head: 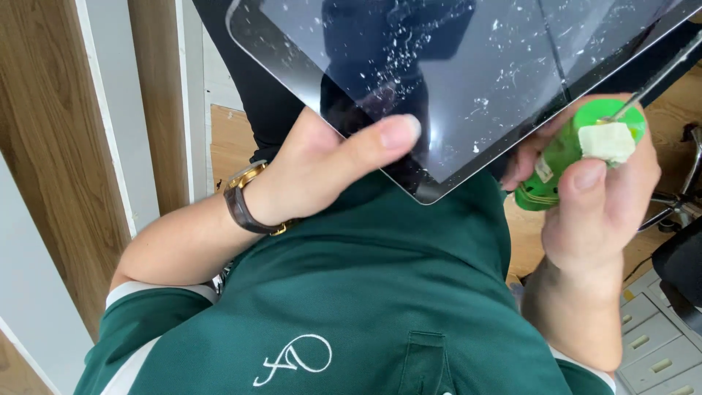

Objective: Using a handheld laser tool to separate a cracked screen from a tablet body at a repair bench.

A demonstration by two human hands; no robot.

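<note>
- Head view: the left hand [314,172] grips the lower edge of a dark glass tablet [468,66], thumb pressed flat on its speckled screen, above the green shirt [365,292].
- The right hand [596,197] is clenched around a green bottle [559,157], just beside the tablet's corner.
- A thin metal tip [658,77], possibly the bottle's needle, lies against the glass.
- A brown-strapped watch [245,197] sits on the left wrist.

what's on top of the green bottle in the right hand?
A whitish wad sits on the green bottle, a thin metal tool touching it. The right hand hides the bottle's lower body.
</note>
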